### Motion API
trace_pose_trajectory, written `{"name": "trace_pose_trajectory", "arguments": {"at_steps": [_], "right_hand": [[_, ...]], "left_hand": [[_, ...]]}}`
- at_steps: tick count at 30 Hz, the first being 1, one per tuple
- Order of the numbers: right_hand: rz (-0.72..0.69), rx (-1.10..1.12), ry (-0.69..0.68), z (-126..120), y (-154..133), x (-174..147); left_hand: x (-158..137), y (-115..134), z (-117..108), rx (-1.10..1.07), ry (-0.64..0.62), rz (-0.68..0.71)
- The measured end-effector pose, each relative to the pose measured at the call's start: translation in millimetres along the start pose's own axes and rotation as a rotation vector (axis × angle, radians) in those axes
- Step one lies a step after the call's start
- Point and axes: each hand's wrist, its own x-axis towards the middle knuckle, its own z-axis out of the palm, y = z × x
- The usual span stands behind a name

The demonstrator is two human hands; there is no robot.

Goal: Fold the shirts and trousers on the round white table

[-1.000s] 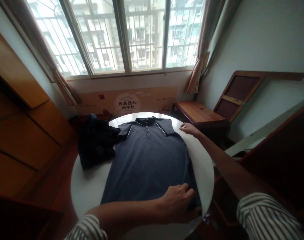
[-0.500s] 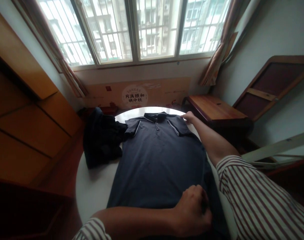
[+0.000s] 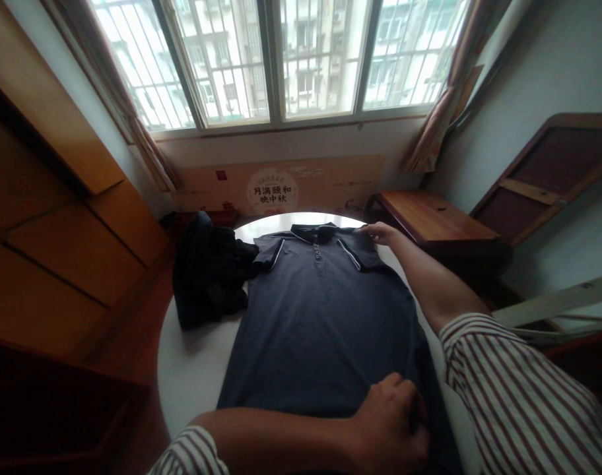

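Note:
A dark grey polo shirt point(image 3: 321, 323) lies front up, collar at the far side, with both short sleeves folded in over its chest. My left hand point(image 3: 393, 419) reaches across the near part of the shirt and is closed on its cloth near the lower right side; the fingertips are hidden. At the far right shoulder of the shirt, my right hand point(image 3: 380, 233) pinches the fabric between thumb and fingers. The right side of the shirt shows a fold running between the two hands.
The shirt lies on a round white table point(image 3: 182, 369). A heap of black clothing point(image 3: 209, 277) sits at its left. Beyond are a wooden side table point(image 3: 434, 214), a long printed box point(image 3: 325, 181) under the window, and wooden cabinets point(image 3: 43, 264) on the left.
The whole view has shifted slightly, so everything appears a little further right. Both hands keep their hold on the shirt, which looks almost unchanged.

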Motion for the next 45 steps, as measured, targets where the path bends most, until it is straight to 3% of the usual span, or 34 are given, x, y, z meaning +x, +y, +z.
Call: {"name": "trace_pose_trajectory", "arguments": {"at_steps": [6,11,14,17,21,24,29,32,35,38,42,45], "right_hand": [[-0.06,-0.039,0.042,-1.4,2.1,7.4],[-0.251,-0.069,0.202,3.0,0.9,13.3],[-0.406,-0.082,0.164,12.1,-14.3,9.7],[-0.516,-0.123,0.069,29.3,-41.4,0.1],[-0.56,-0.156,-0.005,70.9,-81.8,-14.5],[-0.598,-0.179,-0.049,116.2,-108.1,-22.8],[-0.655,-0.26,-0.103,204.5,-141.6,-35.7],[-0.658,-0.3,-0.142,253.3,-151.7,-43.0],[-0.631,-0.323,-0.177,289.1,-152.8,-47.8],[-0.591,-0.322,-0.208,308.2,-146.4,-51.7],[-0.556,-0.294,-0.285,310.4,-131.7,-62.0],[-0.55,-0.278,-0.317,292.2,-118.7,-73.4]], "left_hand": [[-1.7,0.8,0.9,0.0,-0.025,-0.011],[0.5,2.0,-2.1,-0.053,-0.049,-0.052],[-0.2,11.0,-15.1,-0.122,-0.071,-0.116],[-11.3,28.5,-43.5,-0.203,-0.046,-0.115],[-52.4,49.7,-93.7,-0.303,0.167,-0.052],[-98.4,48.7,-119.6,-0.45,0.369,-0.12],[-173.7,16.1,-125.3,-0.788,0.808,-0.31],[-207.6,-5.6,-120.6,-0.907,0.983,-0.393],[-229.3,-20.6,-118.2,-0.854,1.071,-0.475],[-239.7,-29.1,-119.7,-0.728,1.053,-0.573],[-248.8,-36.8,-127.9,-0.244,0.931,-0.663],[-253.6,-43.5,-136.4,0.093,0.851,-0.646]]}}
